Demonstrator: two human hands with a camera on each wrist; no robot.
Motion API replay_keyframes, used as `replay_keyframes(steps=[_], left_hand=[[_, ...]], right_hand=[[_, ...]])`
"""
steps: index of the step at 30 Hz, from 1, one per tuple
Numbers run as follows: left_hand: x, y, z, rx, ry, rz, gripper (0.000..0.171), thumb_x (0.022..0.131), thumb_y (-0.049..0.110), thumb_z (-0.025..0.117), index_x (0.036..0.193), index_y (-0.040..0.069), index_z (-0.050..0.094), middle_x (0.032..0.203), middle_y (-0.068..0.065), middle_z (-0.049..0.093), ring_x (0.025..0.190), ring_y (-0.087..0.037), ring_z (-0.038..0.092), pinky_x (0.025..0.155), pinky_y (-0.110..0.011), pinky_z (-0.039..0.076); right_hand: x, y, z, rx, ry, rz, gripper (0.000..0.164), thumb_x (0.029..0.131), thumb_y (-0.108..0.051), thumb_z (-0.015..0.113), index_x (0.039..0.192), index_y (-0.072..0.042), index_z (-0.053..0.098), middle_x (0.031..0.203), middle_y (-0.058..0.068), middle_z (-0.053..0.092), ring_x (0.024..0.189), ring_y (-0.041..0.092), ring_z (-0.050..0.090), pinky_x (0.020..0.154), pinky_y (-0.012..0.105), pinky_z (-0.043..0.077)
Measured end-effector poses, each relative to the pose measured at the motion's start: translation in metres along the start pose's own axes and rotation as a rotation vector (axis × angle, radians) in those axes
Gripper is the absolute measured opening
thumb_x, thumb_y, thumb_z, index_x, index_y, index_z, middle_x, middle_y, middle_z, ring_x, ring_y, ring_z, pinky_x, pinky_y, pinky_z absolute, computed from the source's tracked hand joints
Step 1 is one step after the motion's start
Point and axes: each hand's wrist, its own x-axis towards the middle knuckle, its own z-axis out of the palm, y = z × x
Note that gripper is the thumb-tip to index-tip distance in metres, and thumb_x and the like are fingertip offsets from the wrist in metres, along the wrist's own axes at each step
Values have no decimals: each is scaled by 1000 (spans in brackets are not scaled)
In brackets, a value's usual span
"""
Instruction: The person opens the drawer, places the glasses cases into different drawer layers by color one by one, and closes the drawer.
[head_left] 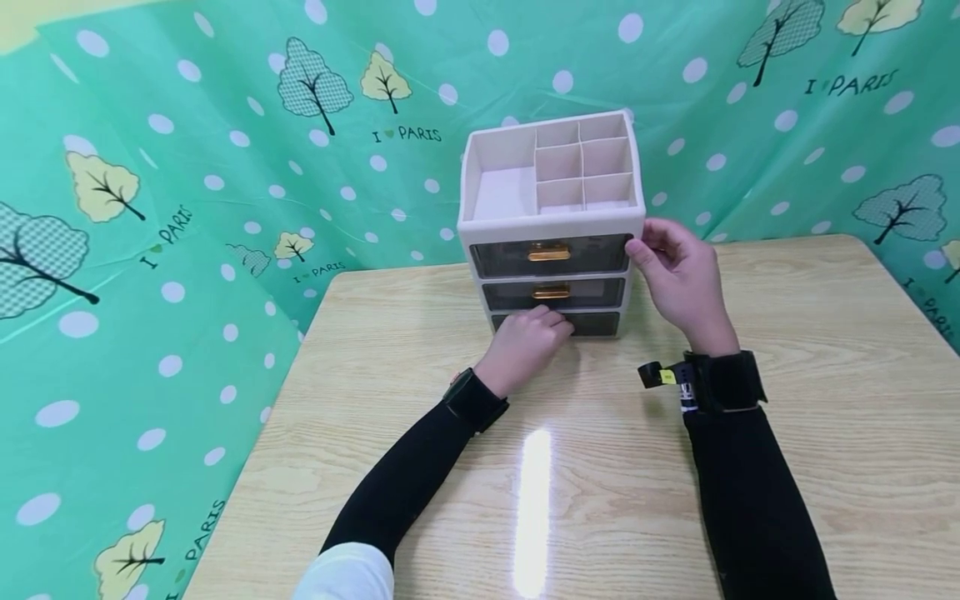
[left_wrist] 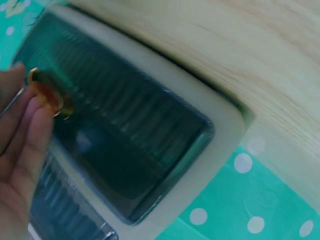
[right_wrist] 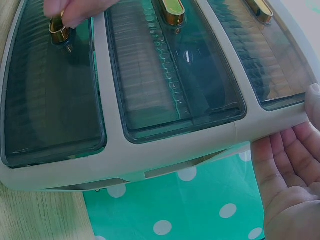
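Note:
A white desktop drawer organizer (head_left: 555,223) stands upright on the table, with three dark see-through drawers below an open compartment top. At the bottom drawer (head_left: 592,324), my left hand (head_left: 527,348) pinches the gold handle (left_wrist: 47,97), which the hand hides in the head view. My right hand (head_left: 686,279) grips the organizer's upper right edge. Its thumb (right_wrist: 313,105) lies at the front frame and its other fingers reach along the side wall. The top drawer (head_left: 551,257) and middle drawer (head_left: 555,293) look closed; whether the bottom one stands slightly out, I cannot tell.
Behind the organizer hangs a green dotted cloth (head_left: 420,167) with printed trees, close to its back. The wooden table (head_left: 615,500) spreads out in front and to both sides. A strip of light reflects on its surface.

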Motion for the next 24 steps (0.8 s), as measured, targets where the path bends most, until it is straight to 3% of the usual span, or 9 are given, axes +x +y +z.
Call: replay_keyframes(steps=[3,5,7,10,13,15,17,20,24], left_hand=[[-3,-1,-3,-80,2,-23,12,100,19,69,102,15,80,99,3,76,88,-13,68,75,-25,59],[-6,-5,-5,-112,58,-34,14,99,24,69,100,15,80,97,3,76,86,-14,68,74,-26,58],[-9,-13,-9,-122,174,-50,16,99,25,69,95,13,80,91,2,76,79,-14,68,69,-26,57],[-13,-28,-18,-114,409,-108,20,98,22,68,85,9,77,81,-2,75,69,-16,68,62,-26,57],[-16,-45,-27,-117,613,-214,24,98,18,66,79,6,74,73,-5,72,59,-19,65,52,-28,55],[-19,-54,-31,-125,693,-296,27,99,17,63,77,4,72,70,-6,70,57,-20,63,50,-30,53],[-22,-61,-34,-126,742,-360,29,99,16,62,75,3,71,68,-6,67,57,-21,61,50,-32,52],[-25,-65,-37,-109,766,-374,29,98,15,62,73,3,70,67,-7,66,59,-24,62,53,-35,53],[-25,-60,-36,-78,728,-331,24,96,16,65,78,2,72,73,-9,70,67,-27,65,59,-38,56]], right_hand=[[0,3,-1,-2,2,3,35,101,-18,67,130,1,65,116,12,69,102,9,64,87,15,52],[0,3,-3,-9,2,5,35,101,-18,67,130,1,65,117,12,69,103,8,64,88,15,52],[1,4,-4,-23,3,3,35,101,-20,68,130,0,66,118,13,69,104,7,64,89,15,52],[1,3,-6,-56,7,-8,36,100,-23,69,128,0,67,118,14,70,105,7,64,92,16,53],[0,5,-10,-97,9,-13,38,100,-27,69,127,0,68,118,16,70,105,4,64,93,17,53],[0,7,-14,-122,13,-10,39,102,-30,67,127,0,68,118,17,70,103,1,63,93,16,52],[-1,8,-18,-160,18,-8,41,103,-33,63,125,0,69,116,18,71,100,1,62,90,14,50],[-2,8,-26,-258,8,-25,42,105,-37,59,122,-1,72,112,17,73,98,9,64,85,15,47],[-2,1,-33,-380,-72,-47,48,104,-42,61,124,1,69,115,20,72,106,32,66,94,37,51]])
